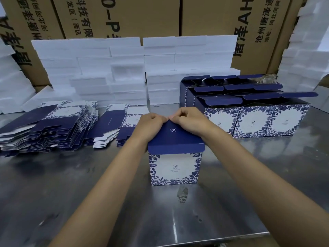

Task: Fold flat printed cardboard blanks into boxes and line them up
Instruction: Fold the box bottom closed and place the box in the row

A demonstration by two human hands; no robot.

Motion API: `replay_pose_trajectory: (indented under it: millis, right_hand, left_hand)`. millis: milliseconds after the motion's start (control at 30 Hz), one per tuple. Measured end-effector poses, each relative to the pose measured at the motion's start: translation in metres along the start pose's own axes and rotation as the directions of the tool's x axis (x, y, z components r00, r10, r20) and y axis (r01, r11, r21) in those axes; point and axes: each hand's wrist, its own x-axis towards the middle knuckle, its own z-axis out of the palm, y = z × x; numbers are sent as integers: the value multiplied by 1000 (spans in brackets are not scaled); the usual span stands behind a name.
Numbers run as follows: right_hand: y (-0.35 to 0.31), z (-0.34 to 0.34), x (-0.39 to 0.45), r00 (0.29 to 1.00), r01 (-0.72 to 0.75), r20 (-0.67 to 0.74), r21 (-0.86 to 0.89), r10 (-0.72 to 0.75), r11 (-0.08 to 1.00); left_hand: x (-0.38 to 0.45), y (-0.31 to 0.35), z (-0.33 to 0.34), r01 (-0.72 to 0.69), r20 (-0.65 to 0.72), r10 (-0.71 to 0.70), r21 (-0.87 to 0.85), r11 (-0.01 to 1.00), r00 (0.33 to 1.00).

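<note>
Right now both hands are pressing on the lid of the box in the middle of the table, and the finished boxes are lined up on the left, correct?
Not quite. The head view shows both hands on the box lid, but the finished boxes stand on the right; the left holds flat blanks.

Left hand point(151, 123), right hand point(188, 120): bare; forearms bare, unsleeved.

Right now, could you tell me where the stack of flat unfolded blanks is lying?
In the head view the flat blanks lie fanned on the steel table's left side, in front of the white foam blocks and left of the box in the hands.
</note>
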Motion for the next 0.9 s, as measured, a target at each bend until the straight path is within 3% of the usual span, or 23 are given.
replay_pose_trajectory:
  millis: [233, 400, 567, 700, 833, 900]
  right_hand:
    - [-2, -4, -2, 999, -33, 12, 71, 32, 997]
    - [-3, -3, -5, 1000, -1, -5, -125, 0, 992]
    - [-2, -4, -9, 1000, -1, -16, -140, -1, 990]
    - [0, -5, -7, 999, 2, -43, -276, -15, 961]
    - [1, -5, -8, 995, 19, -86, -274, -44, 962]
    - [1, -6, -12, 977, 66, -161, -397, -141, 915]
  left_hand:
    - [-2, 4, 1, 0, 8, 0, 3, 1000, 1000]
    - [-2, 7, 3, 26, 35, -28, 60, 998, 999]
    - [-3, 4, 3, 6, 27, -7, 38, 999, 1000]
    - [2, 3, 4, -46, -46, 56, 189, 981, 997]
    - [3, 0, 3, -69, -66, 91, 279, 958, 994]
    - [-1, -1, 2, -153, -128, 221, 403, 902, 967]
